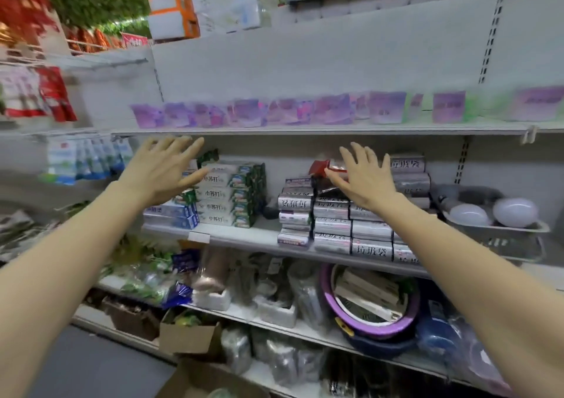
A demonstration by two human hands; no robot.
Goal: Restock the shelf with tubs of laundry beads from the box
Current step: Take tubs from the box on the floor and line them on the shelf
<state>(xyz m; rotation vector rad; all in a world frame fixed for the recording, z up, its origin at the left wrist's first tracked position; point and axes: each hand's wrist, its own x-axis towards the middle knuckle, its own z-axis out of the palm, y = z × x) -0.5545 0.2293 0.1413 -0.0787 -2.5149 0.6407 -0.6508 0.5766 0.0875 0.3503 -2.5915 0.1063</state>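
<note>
Up on the high shelf (305, 129), a row of purple tubs of laundry beads (290, 110) stands side by side, all blurry. Lower down, both hands are held up with fingers spread, and they hold nothing. The left hand (161, 171) is in front of the toothpaste boxes (225, 196). The right hand (363, 178) is in front of the bin bag rolls (335, 223). A cardboard box (195, 379) sits near, at the bottom edge.

Above the fingers (360, 159), the row of purple tubs (244, 112) is smeared by motion blur; labels cannot be read. A red packet (319, 165) is partly covered by the right hand (363, 181). Well below the fingers, a cardboard box (195, 379) is cut off by the bottom edge.
</note>
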